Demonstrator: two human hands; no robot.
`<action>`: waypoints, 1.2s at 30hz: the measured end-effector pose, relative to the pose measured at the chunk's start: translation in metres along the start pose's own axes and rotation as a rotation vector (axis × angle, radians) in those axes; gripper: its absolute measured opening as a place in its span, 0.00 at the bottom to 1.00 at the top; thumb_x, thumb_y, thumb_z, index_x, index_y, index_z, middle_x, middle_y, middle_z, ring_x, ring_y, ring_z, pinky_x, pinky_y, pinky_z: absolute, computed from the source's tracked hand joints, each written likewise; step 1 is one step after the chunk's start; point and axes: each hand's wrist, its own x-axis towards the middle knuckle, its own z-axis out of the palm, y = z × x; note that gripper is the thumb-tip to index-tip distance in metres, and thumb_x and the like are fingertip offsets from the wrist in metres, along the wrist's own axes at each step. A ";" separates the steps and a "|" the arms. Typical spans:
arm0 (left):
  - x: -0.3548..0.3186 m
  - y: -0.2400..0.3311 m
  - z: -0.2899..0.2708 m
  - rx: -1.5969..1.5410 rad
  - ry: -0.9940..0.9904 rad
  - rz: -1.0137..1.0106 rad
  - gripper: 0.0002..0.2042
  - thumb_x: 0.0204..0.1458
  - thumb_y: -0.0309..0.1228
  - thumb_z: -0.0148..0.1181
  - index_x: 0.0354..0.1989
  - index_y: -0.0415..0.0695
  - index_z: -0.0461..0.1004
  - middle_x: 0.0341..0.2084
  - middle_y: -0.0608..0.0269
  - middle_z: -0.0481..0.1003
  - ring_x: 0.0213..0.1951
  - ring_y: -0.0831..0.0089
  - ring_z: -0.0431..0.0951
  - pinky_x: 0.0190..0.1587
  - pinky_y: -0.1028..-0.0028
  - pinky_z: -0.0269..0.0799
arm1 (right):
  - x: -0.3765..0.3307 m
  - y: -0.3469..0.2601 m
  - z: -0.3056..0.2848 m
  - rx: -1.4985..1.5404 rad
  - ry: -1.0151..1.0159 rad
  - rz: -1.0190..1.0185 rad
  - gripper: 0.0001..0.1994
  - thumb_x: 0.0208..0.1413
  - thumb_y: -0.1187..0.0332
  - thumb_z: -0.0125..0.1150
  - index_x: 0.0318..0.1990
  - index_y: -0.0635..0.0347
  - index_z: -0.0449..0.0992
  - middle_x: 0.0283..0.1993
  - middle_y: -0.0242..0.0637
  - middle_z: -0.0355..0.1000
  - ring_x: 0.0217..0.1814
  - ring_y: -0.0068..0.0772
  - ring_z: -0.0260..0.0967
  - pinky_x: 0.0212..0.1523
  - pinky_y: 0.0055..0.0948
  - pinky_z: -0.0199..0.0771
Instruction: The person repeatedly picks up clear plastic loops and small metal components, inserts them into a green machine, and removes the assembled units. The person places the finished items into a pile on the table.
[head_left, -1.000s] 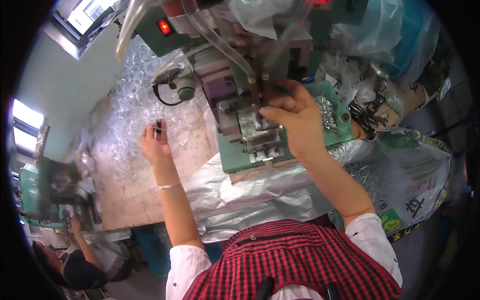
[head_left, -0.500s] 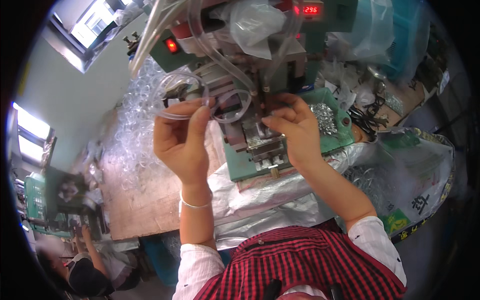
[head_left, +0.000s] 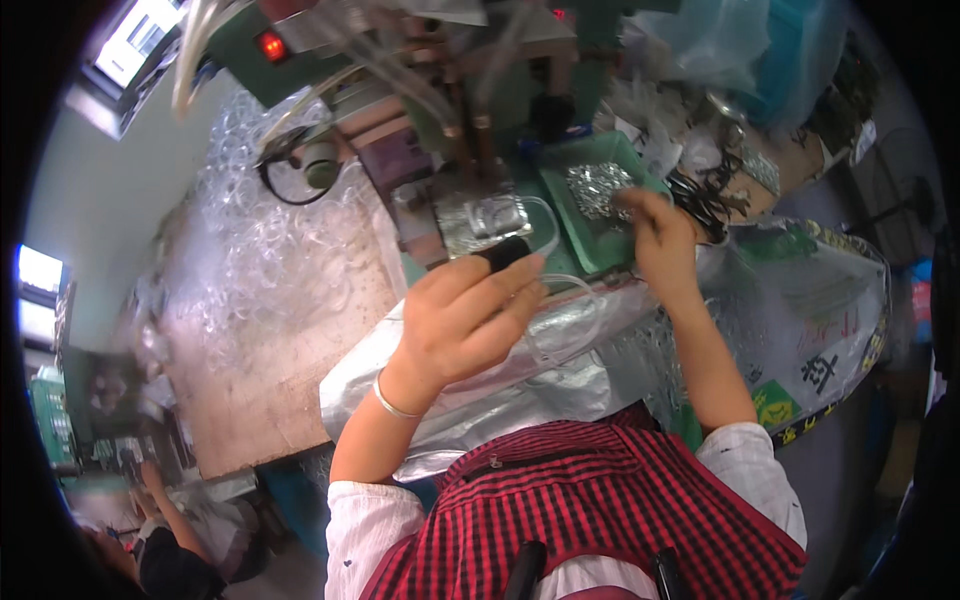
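Observation:
My left hand is closed in front of the bench press, palm down. A clear plastic tube loops out from its fingers on the right side, and part of it is hidden under the hand. A black piece shows at the fingertips; I cannot tell whether it is held. My right hand reaches over the right rim of the green tray. Its fingers are drawn together beside a heap of small shiny metal pieces. The fingertips are blurred, so anything between them is hidden.
A large pile of clear tube rings covers the wooden bench at left. Silvery sheeting drapes the front edge. Black cords lie right of the tray, above a big printed sack. Another person works at lower left.
My right hand has left the press and moved right to the metal pieces in the tray. My left hand has come down and right with the tube. The view has shifted.

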 end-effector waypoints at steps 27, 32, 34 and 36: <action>-0.088 -0.154 0.013 0.178 0.289 -0.785 0.10 0.47 0.34 0.68 0.36 0.44 0.83 0.51 0.50 0.73 0.57 0.52 0.67 0.57 0.60 0.62 | 0.019 -0.005 0.033 0.037 -0.072 -0.128 0.07 0.56 0.77 0.58 0.41 0.66 0.79 0.40 0.41 0.77 0.43 0.35 0.73 0.45 0.28 0.70; -0.069 -0.154 0.013 -0.013 0.468 -1.033 0.15 0.49 0.42 0.69 0.32 0.41 0.81 0.44 0.50 0.77 0.49 0.54 0.72 0.52 0.64 0.65 | 0.020 -0.003 0.032 0.145 -0.117 0.074 0.08 0.53 0.77 0.62 0.41 0.66 0.79 0.38 0.39 0.78 0.40 0.34 0.74 0.44 0.28 0.70; -0.070 -0.147 -0.003 -0.141 0.470 -1.061 0.16 0.50 0.42 0.68 0.31 0.40 0.81 0.42 0.51 0.77 0.44 0.56 0.74 0.49 0.66 0.67 | 0.010 0.007 0.021 0.073 -0.105 0.140 0.08 0.52 0.77 0.63 0.40 0.65 0.80 0.37 0.39 0.78 0.39 0.33 0.74 0.44 0.28 0.70; -0.092 -0.138 -0.026 -0.127 0.743 -1.097 0.14 0.51 0.40 0.68 0.32 0.39 0.81 0.39 0.53 0.77 0.38 0.60 0.74 0.44 0.68 0.69 | -0.007 0.015 0.001 -0.125 -0.048 0.115 0.07 0.52 0.77 0.63 0.39 0.64 0.81 0.37 0.38 0.77 0.39 0.32 0.73 0.44 0.27 0.70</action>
